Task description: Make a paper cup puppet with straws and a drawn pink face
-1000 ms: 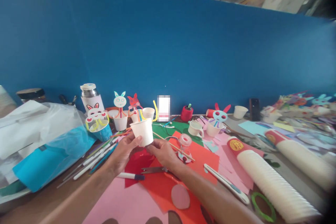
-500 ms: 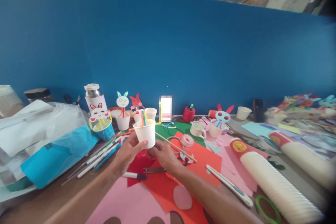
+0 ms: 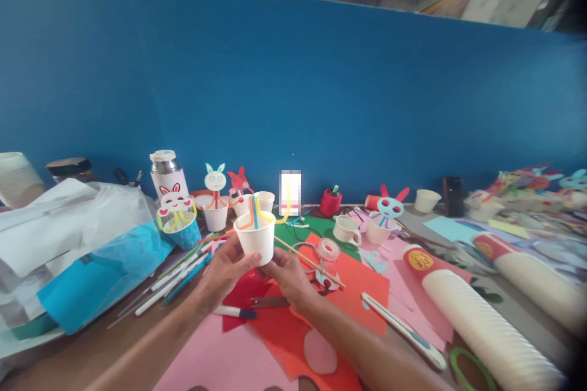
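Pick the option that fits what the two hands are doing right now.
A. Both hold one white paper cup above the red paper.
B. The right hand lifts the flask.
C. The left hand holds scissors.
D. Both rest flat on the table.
A: the left hand and the right hand both close their grip on the white paper cup, raised above the red paper.

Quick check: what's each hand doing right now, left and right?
Left hand: closed on the white paper cup, gripping its side.
Right hand: closed on the same cup, fingers at its base.
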Tool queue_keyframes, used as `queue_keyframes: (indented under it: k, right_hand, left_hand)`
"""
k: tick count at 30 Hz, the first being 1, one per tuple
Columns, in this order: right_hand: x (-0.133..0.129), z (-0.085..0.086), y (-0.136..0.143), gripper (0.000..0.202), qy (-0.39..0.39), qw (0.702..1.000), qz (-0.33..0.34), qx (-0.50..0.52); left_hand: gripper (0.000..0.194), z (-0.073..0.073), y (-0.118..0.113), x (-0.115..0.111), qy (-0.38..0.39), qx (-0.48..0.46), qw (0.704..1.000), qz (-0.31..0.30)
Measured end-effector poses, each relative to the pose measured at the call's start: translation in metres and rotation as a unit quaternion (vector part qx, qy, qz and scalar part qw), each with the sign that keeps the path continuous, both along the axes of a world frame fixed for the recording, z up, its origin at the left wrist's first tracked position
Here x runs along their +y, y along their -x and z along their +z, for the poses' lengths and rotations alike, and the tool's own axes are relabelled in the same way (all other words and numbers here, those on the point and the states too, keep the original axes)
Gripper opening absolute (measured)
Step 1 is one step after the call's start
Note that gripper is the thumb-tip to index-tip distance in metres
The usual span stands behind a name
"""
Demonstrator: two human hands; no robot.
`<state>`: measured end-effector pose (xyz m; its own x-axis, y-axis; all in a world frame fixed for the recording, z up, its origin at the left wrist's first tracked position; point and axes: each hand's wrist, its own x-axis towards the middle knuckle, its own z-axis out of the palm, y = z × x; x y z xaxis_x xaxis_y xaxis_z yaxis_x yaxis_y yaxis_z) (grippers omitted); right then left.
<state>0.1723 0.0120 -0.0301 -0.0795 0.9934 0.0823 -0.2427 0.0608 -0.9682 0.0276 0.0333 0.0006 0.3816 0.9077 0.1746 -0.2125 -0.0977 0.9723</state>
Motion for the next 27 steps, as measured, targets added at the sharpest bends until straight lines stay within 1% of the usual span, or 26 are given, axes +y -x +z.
queue_keyframes:
  k: [4,9,14,18,22,24,27]
  right_hand:
    - [-0.0018,0.0038,0.0009,0.039,-0.003,1.0,-0.01,0.001]
    - [-0.0022,0.0046,0.0018,0.037,-0.004,1.0,-0.023,0.009]
    - [-0.0024,0.0033,0.0017,0.036,-0.005,1.0,-0.019,0.01]
    - [-0.0029,0.0032,0.0023,0.036,-0.007,1.0,-0.018,0.009]
    - [-0.0028,0.0029,0.003,0.036,-0.005,1.0,-0.02,0.016]
    - [-0.0025,0.002,0.0031,0.036,-0.001,1.0,-0.021,0.02]
    - [-0.0023,0.0011,0.0028,0.036,0.005,0.999,-0.019,0.026]
  left_hand:
    - [0.04,-0.0015,-0.0001,-0.0001,-0.018,0.001,1.0,-0.021]
    - [0.04,-0.0049,0.0007,0.0,-0.021,0.002,1.0,-0.018]
    - [0.036,-0.0039,0.0007,-0.0004,-0.015,0.003,1.0,-0.02]
    - [0.04,-0.0004,-0.0006,-0.0013,-0.01,0.01,1.0,-0.015]
    - [0.042,0.0024,-0.0023,-0.0028,-0.003,0.009,1.0,-0.023]
    - [0.042,0.0024,-0.0032,-0.0026,-0.002,0.005,1.0,-0.025]
    - [0.047,0.0007,-0.0042,-0.0014,0.0,-0.001,1.0,-0.016]
